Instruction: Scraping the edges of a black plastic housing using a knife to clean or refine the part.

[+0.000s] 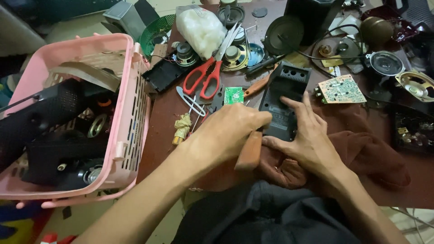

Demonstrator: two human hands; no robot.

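My left hand [226, 135] is closed around the brown-orange handle of a tool [248, 153], its working end hidden where it meets a black plastic housing [285, 86]. The housing lies flat on the dark red table [165, 113], its near end on a brown cloth [370, 149]. My right hand [307, 135] holds the housing's near right side, fingers spread on top and thumb under its near edge.
A pink basket [131, 113] full of black casings and speaker parts stands at the left. Red-handled scissors [208, 74], a small green circuit board [233, 95], a beige circuit board [341, 89], tweezers [190, 101], several loose speakers and a white bag [201, 29] crowd the far side.
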